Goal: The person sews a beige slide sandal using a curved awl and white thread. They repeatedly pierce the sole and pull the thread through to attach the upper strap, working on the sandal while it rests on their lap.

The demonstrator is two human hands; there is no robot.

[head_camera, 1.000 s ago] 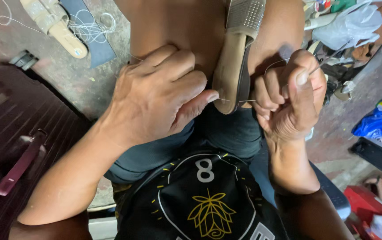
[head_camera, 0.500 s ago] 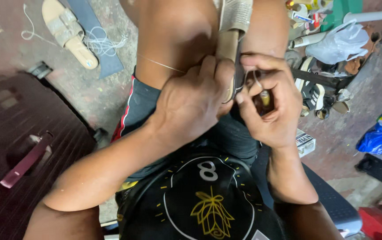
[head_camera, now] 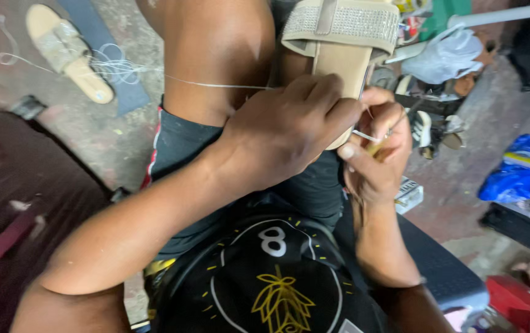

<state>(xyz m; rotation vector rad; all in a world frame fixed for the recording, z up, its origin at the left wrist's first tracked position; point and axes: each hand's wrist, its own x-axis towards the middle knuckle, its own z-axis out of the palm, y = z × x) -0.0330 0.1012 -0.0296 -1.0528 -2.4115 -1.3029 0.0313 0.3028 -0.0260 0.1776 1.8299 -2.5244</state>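
Observation:
A beige sandal [head_camera: 339, 43] with a glittery strap stands clamped between my knees, sole edge toward me. My left hand [head_camera: 286, 126] is closed over the sandal's near end. My right hand [head_camera: 376, 154] sits just to the right of it, fingers pinched on a small yellowish-handled tool beside the sole. A thin white thread [head_camera: 216, 84] runs taut from the sandal leftward across my bare left knee [head_camera: 216, 55] to the floor.
A matching sandal [head_camera: 68, 52] lies on the floor at upper left amid loose thread. A dark maroon bag [head_camera: 12, 209] sits at left. Plastic bags [head_camera: 447, 55], shoes and a blue bag [head_camera: 517, 172] clutter the right side.
My view has dropped closer to the sandal. Both hands have come together at its near end, and the thread now stretches taut across my knee.

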